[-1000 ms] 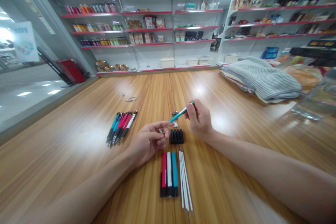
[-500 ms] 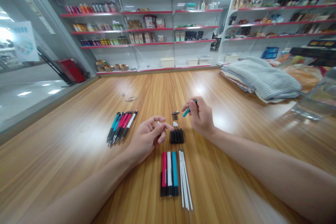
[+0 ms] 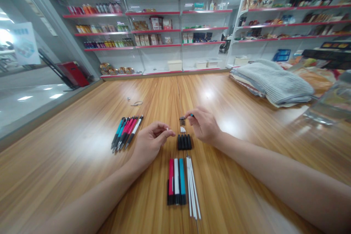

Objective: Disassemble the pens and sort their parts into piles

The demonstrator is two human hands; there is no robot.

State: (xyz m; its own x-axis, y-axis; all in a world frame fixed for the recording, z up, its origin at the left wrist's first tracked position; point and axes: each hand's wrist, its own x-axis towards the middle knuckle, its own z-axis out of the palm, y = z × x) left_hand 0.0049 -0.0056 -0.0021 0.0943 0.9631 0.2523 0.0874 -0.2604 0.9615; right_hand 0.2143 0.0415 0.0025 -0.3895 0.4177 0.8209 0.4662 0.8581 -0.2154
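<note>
My right hand is closed round a teal pen barrel, of which only the tip shows, and its fingertips reach down to a small heap of metal springs. My left hand pinches a tiny white part between thumb and fingers, just left of two small white pieces. Between my hands stand several black pen caps. Nearer me lie a red, a white and a teal barrel beside several white refills. Several assembled pens lie to the left.
A folded striped cloth lies on the wooden table at the right, with a clear plastic item beyond it. A small ring and a bit of metal lie farther back. Store shelves line the back wall.
My right hand has lowered from above the table to the springs, drawing the teal barrel into its palm. My left hand has turned and closed its pinch.
</note>
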